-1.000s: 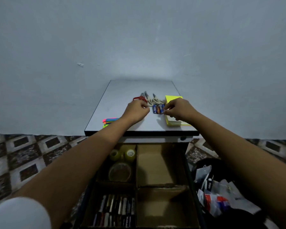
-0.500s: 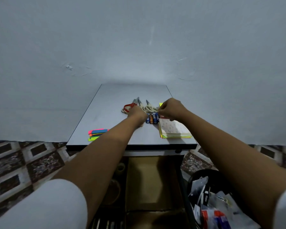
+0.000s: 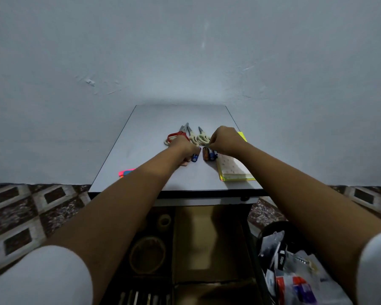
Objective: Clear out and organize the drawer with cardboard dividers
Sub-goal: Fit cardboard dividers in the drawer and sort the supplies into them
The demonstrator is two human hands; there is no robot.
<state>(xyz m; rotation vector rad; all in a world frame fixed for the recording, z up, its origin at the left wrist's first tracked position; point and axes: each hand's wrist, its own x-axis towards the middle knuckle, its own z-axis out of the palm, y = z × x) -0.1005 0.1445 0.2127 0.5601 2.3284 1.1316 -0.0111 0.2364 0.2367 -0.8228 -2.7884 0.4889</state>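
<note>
Grey flat worktop stands over the open brown drawer with cardboard dividers, and on the worktop lie a yellow paper notepad and red and cream scissors. The left hand has its grip curled round a small blue battery; the right hand curls by two more little batteries, but I cannot tell if its grip pinches them.
</note>
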